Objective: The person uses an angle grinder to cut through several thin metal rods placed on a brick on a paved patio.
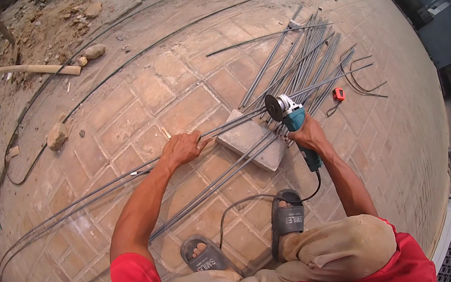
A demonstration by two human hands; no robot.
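Observation:
My right hand [309, 131] is wrapped round the teal body of an angle grinder [295, 120]. Its dark cutting disc [274, 108] stands upright beside thin steel rods [240, 120]; whether disc and metal touch, I cannot tell. Those rods cross a grey concrete block [249, 142] on the brick paving. To the left of the block, my left hand [181, 149] is closed on the rods, with the thumb toward the block. More long rods [209, 190] run over the block's near part and curve away to the lower left.
Beyond the grinder lies a loose pile of cut rods [305, 52]. An orange-red tape measure [338, 94] is to its right, near bent wire pieces [356, 79]. The power cord [245, 199] loops by my sandaled feet. Stones [56, 136] and a wooden handle [42, 69] lie far left.

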